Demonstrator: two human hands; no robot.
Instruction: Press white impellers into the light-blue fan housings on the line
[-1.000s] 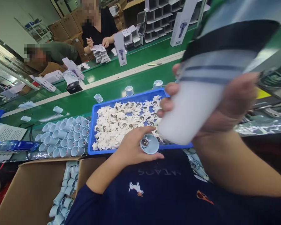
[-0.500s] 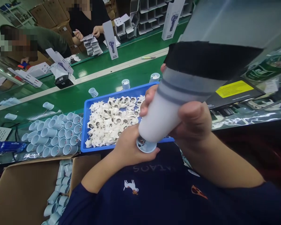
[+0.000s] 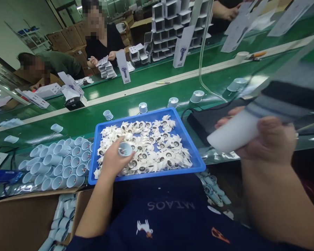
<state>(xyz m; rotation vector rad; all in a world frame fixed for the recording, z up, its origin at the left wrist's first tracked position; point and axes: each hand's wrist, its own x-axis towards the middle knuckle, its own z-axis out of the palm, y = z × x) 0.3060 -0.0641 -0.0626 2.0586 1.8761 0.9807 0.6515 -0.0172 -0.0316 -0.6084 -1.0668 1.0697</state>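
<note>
My left hand (image 3: 112,159) is closed round a small light-blue cylindrical housing (image 3: 125,149), with its mouth turned up; details inside are too small to tell. It hovers over the left part of a blue tray (image 3: 195,155) heaped with white fan impellers (image 3: 159,141) with dark round centres. Off to the right, my right hand (image 3: 270,139) wraps round a thick white cylindrical tool (image 3: 234,134) with a rounded end and a black band; its exact kind is unclear. The tool is tilted, its tip pointing down-left, apart from the housing.
Many light-blue housings (image 3: 52,159) are stacked left of the tray, above a cardboard box (image 3: 15,218) holding more. Several housings (image 3: 143,107) stand along the green conveyor belt (image 3: 157,96). Across it, people handle white cartons (image 3: 123,68). A dark flat box (image 3: 211,116) lies behind the tool.
My left hand has moved left with the housing, away from the tool tip and over the tray. My right hand has drawn the tool to the right. The view has shifted, showing more of the belt.
</note>
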